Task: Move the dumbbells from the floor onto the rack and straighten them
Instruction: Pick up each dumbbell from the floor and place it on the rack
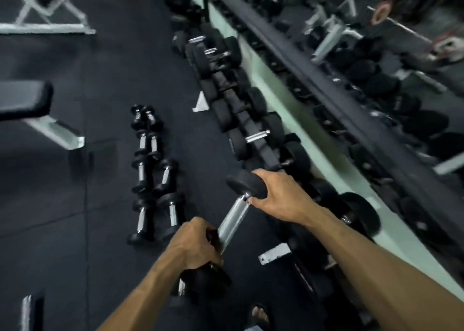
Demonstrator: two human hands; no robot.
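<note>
Fingers of the right hand (278, 195) are curled over the far head of a dumbbell (233, 217), while the left hand (198, 242) is wrapped round its near head, the chrome handle bare between them. The weight is held in the air, just beside the rack (253, 130). A slip is judged possible, since the rounded heads give poor purchase. A sandalled foot (259, 314) lies below. Open floor (75, 205) remains leftward, past the smaller dumbbells (153, 175) lined there.
</note>
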